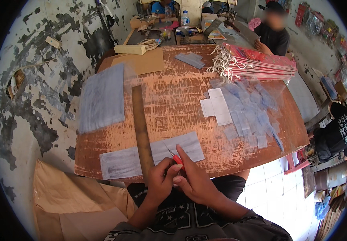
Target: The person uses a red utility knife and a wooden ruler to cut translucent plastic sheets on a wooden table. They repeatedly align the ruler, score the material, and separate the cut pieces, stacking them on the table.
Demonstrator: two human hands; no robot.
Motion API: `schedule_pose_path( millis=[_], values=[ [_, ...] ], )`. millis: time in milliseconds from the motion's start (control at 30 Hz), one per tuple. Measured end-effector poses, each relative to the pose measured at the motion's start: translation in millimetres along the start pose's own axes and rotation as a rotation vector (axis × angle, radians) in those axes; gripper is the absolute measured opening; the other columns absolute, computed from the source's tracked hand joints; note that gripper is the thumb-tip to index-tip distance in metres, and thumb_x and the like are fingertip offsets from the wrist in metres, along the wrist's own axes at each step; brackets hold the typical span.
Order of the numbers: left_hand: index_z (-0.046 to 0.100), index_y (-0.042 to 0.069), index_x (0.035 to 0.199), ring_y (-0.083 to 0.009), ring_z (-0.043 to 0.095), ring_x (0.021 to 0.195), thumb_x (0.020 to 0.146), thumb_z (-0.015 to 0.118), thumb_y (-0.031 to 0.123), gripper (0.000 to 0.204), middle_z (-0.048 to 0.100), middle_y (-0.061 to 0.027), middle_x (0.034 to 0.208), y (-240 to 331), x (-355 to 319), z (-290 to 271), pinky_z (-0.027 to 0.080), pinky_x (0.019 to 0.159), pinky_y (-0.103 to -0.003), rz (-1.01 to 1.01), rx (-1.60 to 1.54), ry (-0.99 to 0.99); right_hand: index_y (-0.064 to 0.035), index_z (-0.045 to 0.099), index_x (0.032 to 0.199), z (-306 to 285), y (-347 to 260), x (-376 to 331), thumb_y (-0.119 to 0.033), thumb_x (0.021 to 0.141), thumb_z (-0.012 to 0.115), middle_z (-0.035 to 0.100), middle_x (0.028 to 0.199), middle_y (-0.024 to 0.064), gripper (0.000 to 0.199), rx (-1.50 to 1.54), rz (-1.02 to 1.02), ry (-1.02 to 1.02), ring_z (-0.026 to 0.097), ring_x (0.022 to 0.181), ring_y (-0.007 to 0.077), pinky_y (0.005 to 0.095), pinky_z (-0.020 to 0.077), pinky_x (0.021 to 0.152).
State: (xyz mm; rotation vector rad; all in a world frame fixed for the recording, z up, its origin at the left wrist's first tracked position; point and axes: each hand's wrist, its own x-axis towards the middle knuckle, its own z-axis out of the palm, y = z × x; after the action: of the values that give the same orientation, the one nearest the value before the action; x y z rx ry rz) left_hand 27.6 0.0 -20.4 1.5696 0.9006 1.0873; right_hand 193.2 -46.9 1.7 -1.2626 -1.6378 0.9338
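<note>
My right hand grips a thin red-handled tool with a slim metal tip; its exact kind is unclear. The index finger stretches along the tool, which points over a strip of translucent bluish plastic at the table's near edge. Beside it, my left hand is closed, its fingers meeting the right hand; whatever it may hold is hidden. A long brown, worn straightedge lies across the strip, its near end by my left hand. A larger stack of the same plastic sheets rests at the left.
Cut plastic pieces and white paper pieces lie at the table's right. Behind them is a stack of red bags with white cords. Cardboard and a wooden block lie at the back left. Two people are on the right.
</note>
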Motion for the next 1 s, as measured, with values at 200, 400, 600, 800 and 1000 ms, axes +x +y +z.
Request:
schedule_pose_path(
  millis=[200,400,600,800,1000],
  values=[
    [0.067,-0.001,0.098,-0.0096,0.056,0.068,0.115,0.062,0.027,0.033,0.062,-0.0042,0.073,2.6,6.7,-0.5,0.045,0.061,-0.030,0.082,0.025,0.193,-0.0002,0.023,0.173,-3.9,-4.3,0.5,-0.051,0.111,0.061,0.064,0.138,0.0313,0.088,-0.042,0.088,-0.093,0.067,0.119,0.0499,0.0513,0.0547,0.101],
    [0.064,0.000,0.094,-0.0091,0.053,0.065,0.115,0.060,0.032,0.038,0.059,-0.0020,0.070,-5.7,7.4,-15.1,0.041,0.058,-0.031,0.013,-0.002,0.144,-0.0037,0.029,0.171,7.2,2.6,0.9,-0.033,0.113,0.061,0.063,0.145,0.0288,0.072,-0.020,0.019,-0.072,0.066,0.127,0.0478,0.0512,0.0560,0.102],
    [0.065,-0.001,0.097,-0.0078,0.051,0.066,0.114,0.060,0.030,0.035,0.061,-0.0025,0.072,4.4,8.0,-12.8,0.041,0.059,-0.029,0.087,0.044,0.135,-0.0037,0.029,0.171,11.5,4.4,-3.0,-0.026,0.114,0.059,0.063,0.145,0.0293,0.068,-0.029,-0.014,-0.003,0.069,0.122,0.0475,0.0530,0.0573,0.097],
    [0.066,-0.002,0.100,-0.0081,0.051,0.065,0.113,0.062,0.029,0.034,0.060,-0.0021,0.072,13.1,10.6,-8.7,0.041,0.059,-0.029,0.154,0.190,0.190,-0.0016,0.031,0.170,17.4,9.8,-10.2,-0.022,0.111,0.064,0.068,0.137,0.0282,0.071,-0.115,-0.093,0.059,0.074,0.111,0.0454,0.0507,0.0603,0.088],
    [0.066,-0.002,0.098,-0.0054,0.050,0.064,0.114,0.060,0.030,0.036,0.059,0.0003,0.070,6.0,1.3,-13.1,0.036,0.057,-0.027,0.014,-0.047,0.139,0.0001,0.029,0.172,23.0,4.6,-12.1,-0.017,0.108,0.065,0.072,0.130,0.0283,0.075,-0.171,-0.144,0.089,0.077,0.100,0.0427,0.0491,0.0610,0.080]
  ],
)
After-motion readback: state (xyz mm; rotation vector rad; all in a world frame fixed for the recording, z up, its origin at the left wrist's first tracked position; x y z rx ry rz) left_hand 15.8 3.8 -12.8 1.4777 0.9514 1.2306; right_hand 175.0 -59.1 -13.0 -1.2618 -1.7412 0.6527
